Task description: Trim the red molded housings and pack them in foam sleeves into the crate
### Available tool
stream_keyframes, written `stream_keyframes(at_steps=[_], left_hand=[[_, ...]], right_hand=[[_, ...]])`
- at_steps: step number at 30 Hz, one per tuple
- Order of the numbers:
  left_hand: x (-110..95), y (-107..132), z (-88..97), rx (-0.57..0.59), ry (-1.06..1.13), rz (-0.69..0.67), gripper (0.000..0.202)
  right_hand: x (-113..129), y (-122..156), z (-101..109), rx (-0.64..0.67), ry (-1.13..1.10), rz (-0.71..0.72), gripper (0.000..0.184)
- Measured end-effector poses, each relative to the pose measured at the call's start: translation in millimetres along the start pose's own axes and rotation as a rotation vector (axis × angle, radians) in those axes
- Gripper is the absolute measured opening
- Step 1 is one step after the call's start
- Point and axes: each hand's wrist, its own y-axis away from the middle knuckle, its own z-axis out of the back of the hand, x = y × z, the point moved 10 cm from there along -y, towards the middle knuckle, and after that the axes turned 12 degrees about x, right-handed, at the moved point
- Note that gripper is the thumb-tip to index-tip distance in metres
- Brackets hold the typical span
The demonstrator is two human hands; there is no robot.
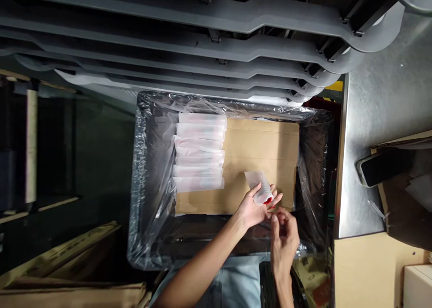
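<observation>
My left hand (pixel 254 209), palm up, holds a white translucent sleeve (pixel 258 186) with something red showing at its near end. Fingers and thumb lie around the sleeve. Close beside it, my right hand (pixel 286 238) has its fingers curled and its thumb upright, the fingertips near those of my left hand. Whether anything small is pinched there cannot be made out. Below both hands is a cardboard sheet (pixel 263 141) inside a dark bin lined with clear plastic (pixel 145 186). Several similar white sleeves (pixel 200 157) lie in a column on the sheet's left part.
Grey curved panels (pixel 236 17) of a rack or machine hang over the bin's far side. At right stands a metal table (pixel 371 92) with a phone (pixel 386 166) and an open cardboard box (pixel 405 209). More cardboard (pixel 74 294) lies at lower left.
</observation>
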Motion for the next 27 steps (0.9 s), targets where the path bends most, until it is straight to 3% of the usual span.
stream_keyframes(at_steps=[2,5,10,14,17,22,25,27], left_hand=[[2,-1,3.1,-0.004,-0.020,0.024,0.033],[6,-3,9.8,-0.005,-0.055,0.057,0.035],[9,-2,20.0,-0.003,-0.100,0.135,0.046],[6,2,17.9,0.005,-0.137,0.151,0.067],[6,4,15.5,0.002,-0.173,0.170,0.072],[5,7,22.2,-0.041,-0.228,0.161,0.052],[5,8,30.5,-0.081,-0.256,0.153,0.031],[1,7,36.9,-0.111,-0.266,0.125,0.017]], right_hand=[[27,-13,6,-0.047,0.332,0.166,0.036],[42,-34,-7,0.040,0.540,0.294,0.034],[51,-42,-16,0.125,0.593,0.401,0.035],[74,-23,-22,0.312,0.599,0.509,0.026],[94,-11,-17,0.373,0.646,0.559,0.020],[113,-3,-4,0.331,0.626,0.554,0.017],[105,0,-9,0.392,0.508,0.509,0.018],[95,-2,2,0.278,0.347,0.448,0.017]])
